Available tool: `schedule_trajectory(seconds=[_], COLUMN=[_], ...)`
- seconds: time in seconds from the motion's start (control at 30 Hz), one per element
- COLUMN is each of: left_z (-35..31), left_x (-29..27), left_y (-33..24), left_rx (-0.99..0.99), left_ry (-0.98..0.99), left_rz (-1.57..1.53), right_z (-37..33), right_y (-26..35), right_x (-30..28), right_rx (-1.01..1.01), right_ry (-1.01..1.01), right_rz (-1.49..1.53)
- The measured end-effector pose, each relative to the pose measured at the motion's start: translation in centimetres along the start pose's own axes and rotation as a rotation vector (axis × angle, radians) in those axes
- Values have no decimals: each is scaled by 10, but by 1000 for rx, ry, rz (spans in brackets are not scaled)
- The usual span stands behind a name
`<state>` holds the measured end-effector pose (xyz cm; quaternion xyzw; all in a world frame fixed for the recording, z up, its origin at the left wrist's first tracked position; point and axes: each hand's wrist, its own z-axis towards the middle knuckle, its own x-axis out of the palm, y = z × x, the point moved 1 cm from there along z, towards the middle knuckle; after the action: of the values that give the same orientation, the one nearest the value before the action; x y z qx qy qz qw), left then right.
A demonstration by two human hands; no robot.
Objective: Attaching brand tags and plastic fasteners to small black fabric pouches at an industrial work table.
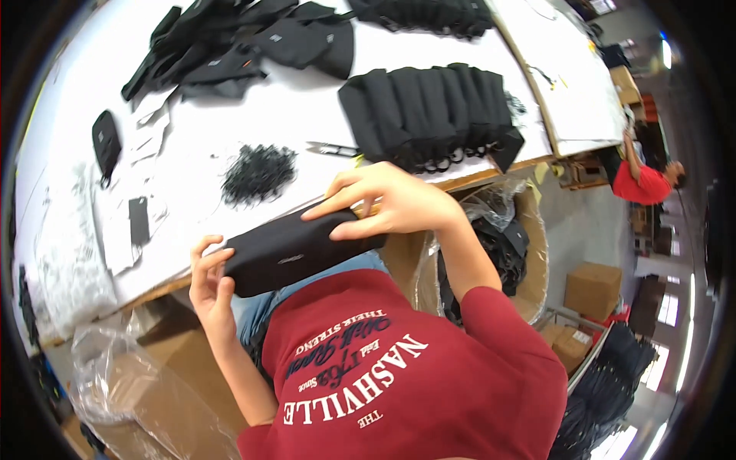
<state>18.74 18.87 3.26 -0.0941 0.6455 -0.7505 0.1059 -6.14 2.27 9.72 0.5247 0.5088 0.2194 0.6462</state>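
A black fabric pouch (295, 249) with a small pale mark is held between my hands, in front of the table's near edge. At its left end my left hand (211, 284) is closed on it, thumb on the near side. My right hand (391, 201) grips the upper edge towards the right end, with some fingers laid over the fabric. Just beyond, on the white table, are a tangled heap of black cords (259, 175) and a pair of thread snips (331, 149). To their right stands a row of similar black pouches (429, 115).
Loose black fabric pieces (253, 46) cover the far left of the white table (192, 130). One black pouch (106, 146) and tags (138, 221) lie at left. A plastic-lined box (529, 253) with black items stands at right. A person in red (642, 182) is further off.
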Motion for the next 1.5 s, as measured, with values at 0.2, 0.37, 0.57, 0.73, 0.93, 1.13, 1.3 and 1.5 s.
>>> schedule_trajectory(seconds=[0.2,0.37,0.57,0.73,0.93,1.13,1.3,1.5], left_z=[6,10,15,10,46,57,64,78], left_x=[-25,-20,-16,-36,-77,-96,-104,-147], left_y=[20,31,37,32,58,78,70,68], left_rx=[-192,-298,-326,-264,90,64,49,107], left_ry=[-182,-212,-169,-157,-330,-315,-258,-625], left_rz=[-159,-243,-252,27,1057,1248,1108,1215], right_z=[-114,-187,-226,-205,-150,-9,76,147], right_y=[-28,-90,-202,-214,-138,-66,-89,-122], right_x=[-89,-178,-200,-198,-167,-41,9,19], right_rx=[310,263,547,801,439,49,110,219], right_ry=[-955,-1538,-1226,-1116,-1255,-836,-576,-370], right_rz=[-39,-645,-932,-751,-1027,-535,-487,-665])
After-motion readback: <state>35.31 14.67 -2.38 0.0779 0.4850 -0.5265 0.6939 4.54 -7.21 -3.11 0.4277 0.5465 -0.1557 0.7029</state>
